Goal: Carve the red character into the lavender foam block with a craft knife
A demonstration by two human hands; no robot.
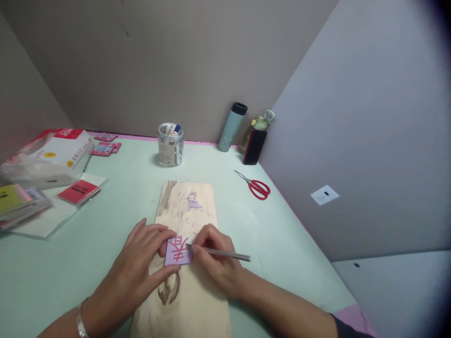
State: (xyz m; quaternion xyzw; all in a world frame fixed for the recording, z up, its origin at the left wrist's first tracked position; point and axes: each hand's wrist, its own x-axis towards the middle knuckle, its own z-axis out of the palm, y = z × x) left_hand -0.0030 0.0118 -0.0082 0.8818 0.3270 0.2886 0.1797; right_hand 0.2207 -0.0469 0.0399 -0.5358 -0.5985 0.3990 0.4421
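A small lilac square block with a red carved character lies on a wooden board. My left hand pins the block down, thumb and fingers at its left edge. My right hand grips a thin metal carving tool like a pen, its tip touching the block's right edge. Lilac shavings lie on the board farther back.
Red-handled scissors lie to the right. A clear jar of pens stands behind the board. A thermos, a bottle and a dark case stand in the corner. Packets, red cards and a tissue pack sit left.
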